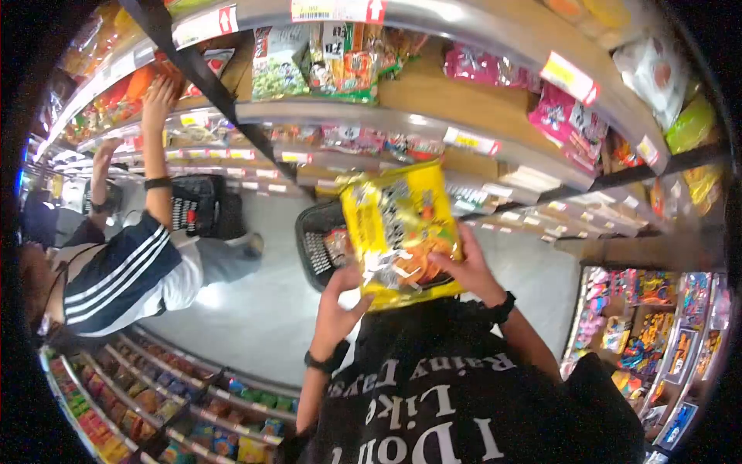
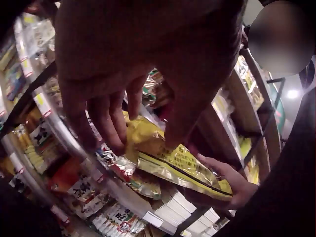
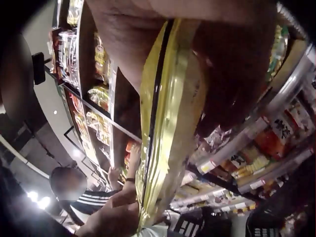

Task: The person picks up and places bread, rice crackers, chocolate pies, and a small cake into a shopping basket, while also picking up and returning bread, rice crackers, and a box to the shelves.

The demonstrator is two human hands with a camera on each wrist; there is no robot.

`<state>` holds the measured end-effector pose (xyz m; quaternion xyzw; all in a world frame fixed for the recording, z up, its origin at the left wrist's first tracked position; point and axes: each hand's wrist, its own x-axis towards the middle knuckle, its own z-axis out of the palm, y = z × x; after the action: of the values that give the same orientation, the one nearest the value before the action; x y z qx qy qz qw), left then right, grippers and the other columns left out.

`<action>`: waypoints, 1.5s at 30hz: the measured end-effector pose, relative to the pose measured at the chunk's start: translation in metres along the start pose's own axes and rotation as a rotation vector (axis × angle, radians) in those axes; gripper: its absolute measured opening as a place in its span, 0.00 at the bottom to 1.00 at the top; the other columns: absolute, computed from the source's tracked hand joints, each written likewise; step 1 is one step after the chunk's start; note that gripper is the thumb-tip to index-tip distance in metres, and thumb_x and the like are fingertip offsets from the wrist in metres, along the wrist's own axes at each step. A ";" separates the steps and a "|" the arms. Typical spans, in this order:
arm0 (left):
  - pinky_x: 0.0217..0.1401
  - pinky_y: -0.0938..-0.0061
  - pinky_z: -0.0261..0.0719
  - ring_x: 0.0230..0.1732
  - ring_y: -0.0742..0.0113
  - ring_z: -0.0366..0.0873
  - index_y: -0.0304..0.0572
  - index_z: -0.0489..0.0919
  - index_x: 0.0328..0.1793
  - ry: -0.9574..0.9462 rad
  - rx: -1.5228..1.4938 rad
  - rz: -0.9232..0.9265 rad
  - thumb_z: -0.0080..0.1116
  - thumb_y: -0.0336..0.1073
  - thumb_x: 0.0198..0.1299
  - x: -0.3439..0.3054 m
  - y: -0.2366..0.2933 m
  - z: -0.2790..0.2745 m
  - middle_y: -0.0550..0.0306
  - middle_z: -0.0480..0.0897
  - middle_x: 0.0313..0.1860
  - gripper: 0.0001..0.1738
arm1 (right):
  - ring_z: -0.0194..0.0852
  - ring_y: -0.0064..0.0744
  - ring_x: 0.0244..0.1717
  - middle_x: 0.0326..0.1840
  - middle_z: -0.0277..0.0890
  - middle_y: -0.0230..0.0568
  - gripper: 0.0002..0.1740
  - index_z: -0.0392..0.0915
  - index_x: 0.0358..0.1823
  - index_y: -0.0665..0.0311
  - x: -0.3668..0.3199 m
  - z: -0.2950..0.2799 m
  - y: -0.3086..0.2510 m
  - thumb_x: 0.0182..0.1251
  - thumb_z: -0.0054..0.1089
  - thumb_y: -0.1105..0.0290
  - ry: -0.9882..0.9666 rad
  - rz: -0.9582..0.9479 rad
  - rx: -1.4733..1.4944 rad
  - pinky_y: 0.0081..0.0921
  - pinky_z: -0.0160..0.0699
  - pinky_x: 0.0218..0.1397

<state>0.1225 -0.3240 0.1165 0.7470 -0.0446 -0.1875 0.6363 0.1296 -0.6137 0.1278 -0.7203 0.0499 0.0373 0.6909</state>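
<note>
A yellow snack bag (image 1: 398, 224) with dark lettering and a picture of food on its front is held up before the chest. My right hand (image 1: 473, 267) grips its right edge, thumb on the front and fingers behind. At the lower left my left hand (image 1: 336, 309) holds the opposite edge; its thumb and fingers lie on either side of the bag (image 2: 168, 155) in the left wrist view. The right wrist view shows the bag (image 3: 165, 123) edge-on, with my left hand (image 3: 116, 212) at its far end.
Behind the bag a black shopping basket (image 1: 309, 247) holds a packet. Shelves of packaged snacks (image 1: 282, 66) curve along the front, with price tags on the edges. On the left another person (image 1: 124, 271) reaches into a shelf, near a second basket (image 1: 197, 197). More racks (image 1: 649, 332) stand right.
</note>
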 end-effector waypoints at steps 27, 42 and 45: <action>0.41 0.76 0.76 0.30 0.70 0.73 0.39 0.80 0.62 -0.079 0.267 0.392 0.73 0.27 0.52 0.026 0.089 0.084 0.53 0.85 0.38 0.28 | 0.77 0.26 0.57 0.61 0.77 0.41 0.35 0.60 0.72 0.74 -0.098 -0.062 -0.021 0.66 0.66 0.80 0.503 -0.216 0.328 0.24 0.77 0.60; 0.51 0.73 0.81 0.49 0.64 0.86 0.37 0.81 0.59 -0.098 0.283 0.460 0.73 0.27 0.53 0.041 0.106 0.122 0.49 0.87 0.51 0.25 | 0.75 0.22 0.55 0.59 0.75 0.36 0.34 0.63 0.72 0.70 -0.109 -0.115 -0.035 0.67 0.67 0.74 0.464 -0.206 0.070 0.22 0.77 0.57; 0.51 0.73 0.81 0.49 0.64 0.87 0.37 0.81 0.60 -0.088 0.280 0.429 0.73 0.27 0.54 0.048 0.102 0.133 0.49 0.87 0.52 0.25 | 0.77 0.22 0.55 0.58 0.74 0.35 0.34 0.64 0.71 0.70 -0.096 -0.136 -0.028 0.66 0.69 0.73 0.426 -0.211 0.057 0.22 0.78 0.55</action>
<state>0.1398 -0.4818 0.1885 0.7925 -0.2550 -0.0724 0.5492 0.0361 -0.7461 0.1726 -0.6934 0.1200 -0.1891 0.6848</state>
